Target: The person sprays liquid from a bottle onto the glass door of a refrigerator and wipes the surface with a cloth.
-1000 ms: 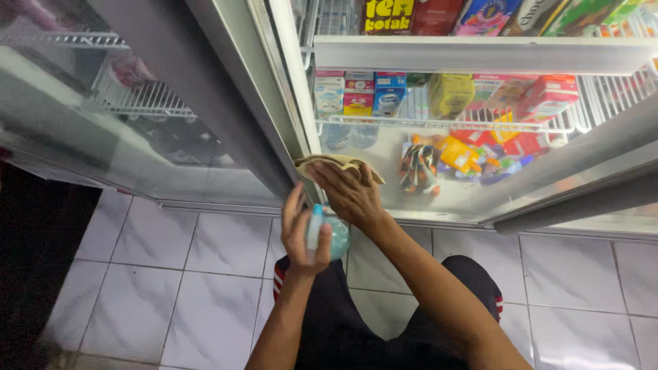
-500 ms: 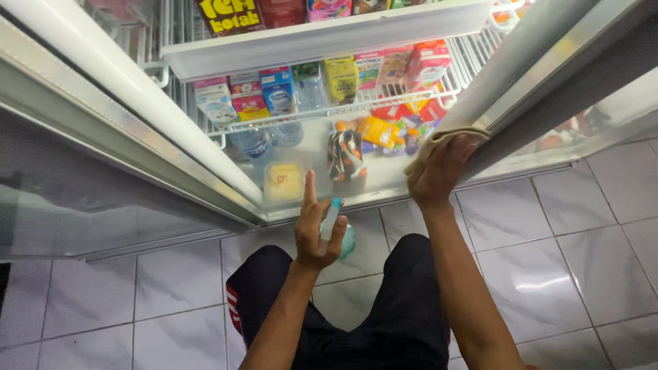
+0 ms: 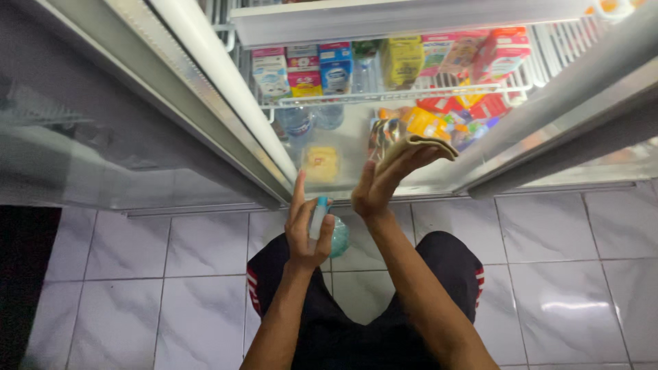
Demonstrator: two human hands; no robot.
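Right hand (image 3: 384, 185) pressed a soft, floppy cloth (image 3: 415, 145) against the fridge glass (image 3: 356, 164), palm flat, fingers spread. Left hand (image 3: 305, 229) was wrapped around a small spray bottle (image 3: 330, 231), probably light but slippery, so best gripped round the middle.

Soft tan cloth (image 3: 415, 145) draped over the right hand (image 3: 381, 183), clear blue-tinted plastic spray bottle (image 3: 327, 229) in the left hand (image 3: 305, 229); glossy marbled floor tiles (image 3: 569, 274) at 6 o'clock; white wire shelf (image 3: 384, 96), smooth glass door (image 3: 103, 130), glossy cartons (image 3: 336, 67) at 12 o'clock
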